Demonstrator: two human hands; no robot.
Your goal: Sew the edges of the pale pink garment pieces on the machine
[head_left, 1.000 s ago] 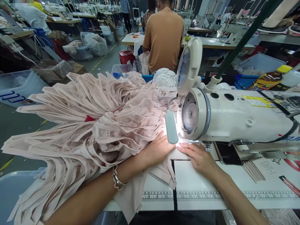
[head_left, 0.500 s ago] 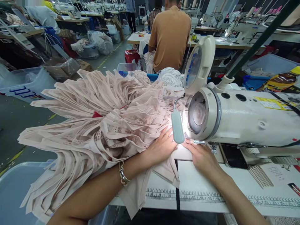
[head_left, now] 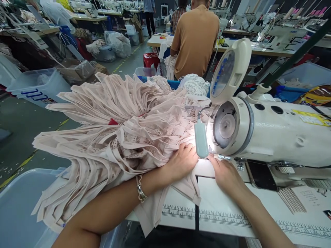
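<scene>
From where I stand, the change is mostly in the left hand (head_left: pixel 183 161): its fingers, stretched out a second ago, are now drawn up and bent over the pale pink fabric. The right hand (head_left: pixel 228 175) has its index finger reaching in under the head of the sewing machine (head_left: pixel 279 132), with the other fingers harder to make out than they were. So both hands are close in at the bright spot, a narrow gap between them, and the cloth there looks to me steadied from the left side.

The left hand rests on the fabric, but I can't tell whether it pinches any; its fingertips are partly lost behind the pale green panel (head_left: pixel 201 141). The right thumb is out of sight, so I can't say whether that hand grips or only presses.

The big heap of lace-trimmed pieces (head_left: pixel 111 100) lies left of the machine, its loose ends hanging over the edge of the ruler-marked table (head_left: pixel 178 224). The hinged round cover (head_left: pixel 223 75) stands open, and a phone (head_left: pixel 262 175) lies beyond the right hand, beside the machine. The bracelet (head_left: pixel 140 189) sits on the left wrist, close to the fabric.
</scene>
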